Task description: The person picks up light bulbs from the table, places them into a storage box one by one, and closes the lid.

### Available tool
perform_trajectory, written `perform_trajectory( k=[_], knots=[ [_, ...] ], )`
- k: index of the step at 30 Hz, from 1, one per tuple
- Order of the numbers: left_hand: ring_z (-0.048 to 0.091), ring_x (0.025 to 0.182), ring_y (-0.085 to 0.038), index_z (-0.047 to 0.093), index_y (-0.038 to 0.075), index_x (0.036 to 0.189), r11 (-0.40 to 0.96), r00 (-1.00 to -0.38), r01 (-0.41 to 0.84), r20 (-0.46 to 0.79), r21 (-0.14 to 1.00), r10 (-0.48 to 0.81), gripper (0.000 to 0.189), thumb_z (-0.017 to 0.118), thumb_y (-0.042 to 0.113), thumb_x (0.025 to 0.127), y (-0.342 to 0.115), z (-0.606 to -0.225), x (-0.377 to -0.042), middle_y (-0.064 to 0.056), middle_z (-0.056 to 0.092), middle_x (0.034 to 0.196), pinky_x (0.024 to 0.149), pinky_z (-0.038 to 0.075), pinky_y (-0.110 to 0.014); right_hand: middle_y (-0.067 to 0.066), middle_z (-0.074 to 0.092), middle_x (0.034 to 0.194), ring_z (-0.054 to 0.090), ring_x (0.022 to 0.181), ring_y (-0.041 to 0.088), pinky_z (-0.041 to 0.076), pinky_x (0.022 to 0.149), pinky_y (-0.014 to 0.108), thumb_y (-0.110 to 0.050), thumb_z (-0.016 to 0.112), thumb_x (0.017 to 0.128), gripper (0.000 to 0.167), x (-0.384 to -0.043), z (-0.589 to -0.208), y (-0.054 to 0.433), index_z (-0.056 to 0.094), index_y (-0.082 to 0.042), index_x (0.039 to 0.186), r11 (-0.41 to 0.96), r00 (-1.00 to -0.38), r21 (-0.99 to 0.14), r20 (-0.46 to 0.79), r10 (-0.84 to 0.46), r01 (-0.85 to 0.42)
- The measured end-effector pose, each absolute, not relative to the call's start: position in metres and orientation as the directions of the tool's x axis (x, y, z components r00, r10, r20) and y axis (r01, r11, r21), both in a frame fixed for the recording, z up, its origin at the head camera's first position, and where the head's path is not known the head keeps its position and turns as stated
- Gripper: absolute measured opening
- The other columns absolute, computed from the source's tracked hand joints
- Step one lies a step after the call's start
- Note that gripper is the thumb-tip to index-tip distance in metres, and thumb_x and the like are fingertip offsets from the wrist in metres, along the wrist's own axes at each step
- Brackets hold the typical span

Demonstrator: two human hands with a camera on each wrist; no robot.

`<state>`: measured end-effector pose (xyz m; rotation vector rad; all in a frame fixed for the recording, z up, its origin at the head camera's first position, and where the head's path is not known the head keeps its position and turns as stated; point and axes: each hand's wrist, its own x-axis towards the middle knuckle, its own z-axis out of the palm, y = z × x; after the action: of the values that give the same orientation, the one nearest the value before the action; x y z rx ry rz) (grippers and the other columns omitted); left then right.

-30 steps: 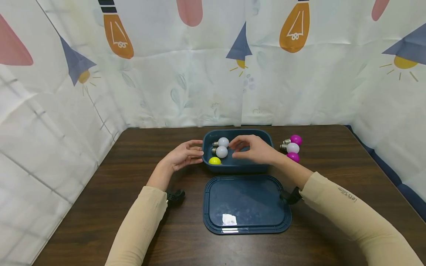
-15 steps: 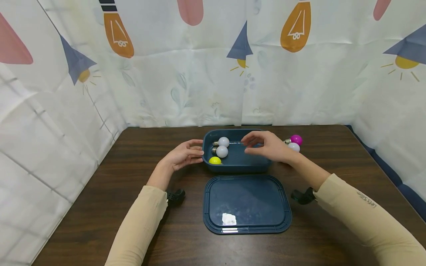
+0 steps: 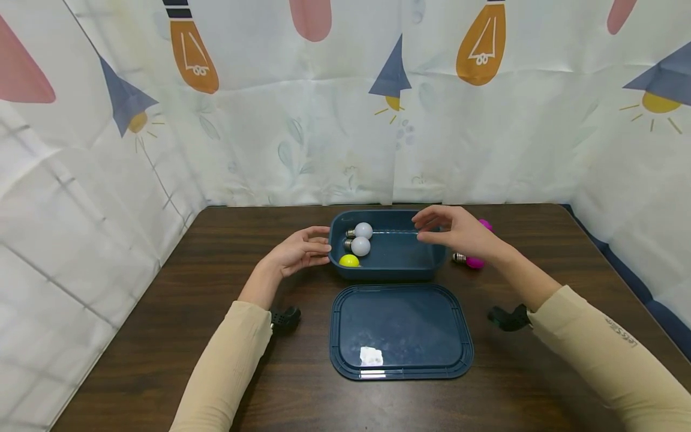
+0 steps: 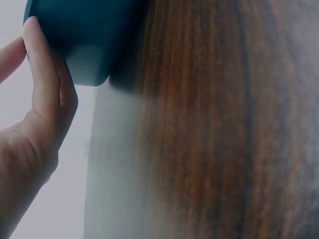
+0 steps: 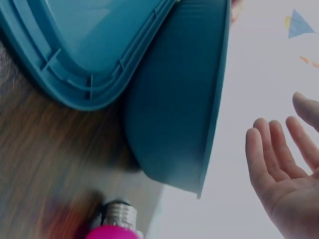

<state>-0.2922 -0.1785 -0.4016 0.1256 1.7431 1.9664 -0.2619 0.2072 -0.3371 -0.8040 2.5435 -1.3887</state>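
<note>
The right hand [image 3: 457, 233] has moved right, loose and empty, above the box's [image 3: 384, 274] edge, the left hand [image 3: 299, 251], fingers loose, touches its other side (bulbs [image 3: 360, 246] inside), and wide counter [image 3: 297, 396] lies leftward.

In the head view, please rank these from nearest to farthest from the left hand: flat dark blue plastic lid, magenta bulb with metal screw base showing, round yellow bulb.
1. Round yellow bulb: inside the dark blue plastic box, at the end beside the left hand.
2. Dark blue lid: below the box in the view.
3. Magenta bulb: beyond the box's right end.
</note>
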Motion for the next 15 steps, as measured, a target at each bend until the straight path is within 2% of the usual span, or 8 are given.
perform_trajectory(
  k=[9, 15],
  knots=[
    [0.07, 0.089, -0.018, 0.035, 0.002, 0.154, -0.045, -0.87, -0.303, -0.257, 0.952, 0.42, 0.058, 0.057, -0.007, 0.101, -0.179, -0.403, -0.292, -0.016, 0.058, 0.121, 0.088, 0.06, -0.035, 0.008, 0.064, 0.13, 0.061, 0.118, 0.024, 0.055, 0.091, 0.031, -0.022, 0.072, 0.099, 0.037, -0.26, -0.331, 0.23, 0.063, -0.008, 0.132, 0.47, -0.872, -0.804, 0.116, -0.475, -0.363],
    [0.069, 0.088, -0.018, 0.033, 0.0, 0.154, -0.052, -0.87, -0.296, -0.247, 0.954, 0.427, 0.059, 0.057, -0.007, 0.101, -0.179, -0.403, -0.293, -0.015, 0.058, 0.117, 0.088, 0.06, -0.035, 0.015, 0.062, 0.132, 0.059, 0.12, 0.026, 0.054, 0.092, 0.032, -0.026, 0.07, 0.101, 0.039, -0.261, -0.332, 0.247, 0.061, -0.008, 0.134, 0.502, -0.894, -0.798, 0.1, -0.436, -0.334]
  ],
)
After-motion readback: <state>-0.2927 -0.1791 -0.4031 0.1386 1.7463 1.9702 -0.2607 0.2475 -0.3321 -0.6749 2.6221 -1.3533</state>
